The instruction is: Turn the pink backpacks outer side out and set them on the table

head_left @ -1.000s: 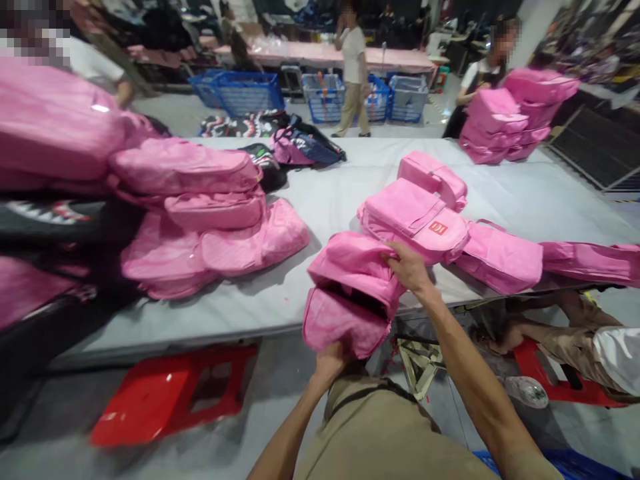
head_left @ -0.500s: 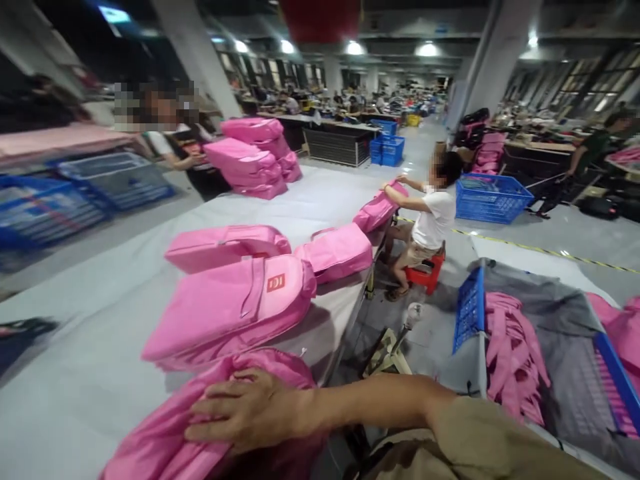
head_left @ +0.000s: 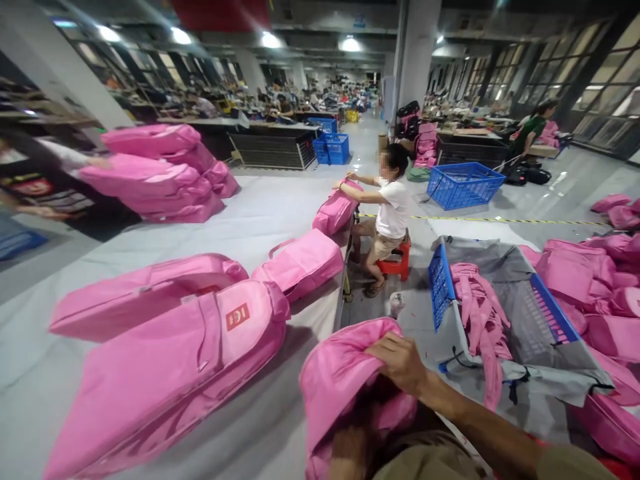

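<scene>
My right hand (head_left: 400, 363) is closed on the upper rim of a pink backpack (head_left: 340, 373), which stands open in front of my lap at the table's near edge. My left forearm (head_left: 347, 450) reaches up into the bag's dark opening, and its fingers are hidden inside. To the left, a long pink backpack with a red label (head_left: 165, 373) lies on the grey table (head_left: 280, 220), with two more pink backpacks (head_left: 140, 293) (head_left: 300, 263) behind it.
A person on a red stool (head_left: 393, 213) handles a pink bag (head_left: 335, 210) at the table's far side. A stack of pink bags (head_left: 160, 173) sits far left. On my right are a lined blue crate with pink straps (head_left: 475, 313), a heap of pink bags (head_left: 600, 287) and a blue basket (head_left: 463, 183).
The view has swung to the right. The pink backpack has come off the table toward my lap. My right hand went from lying flat on it to gripping its rim.
</scene>
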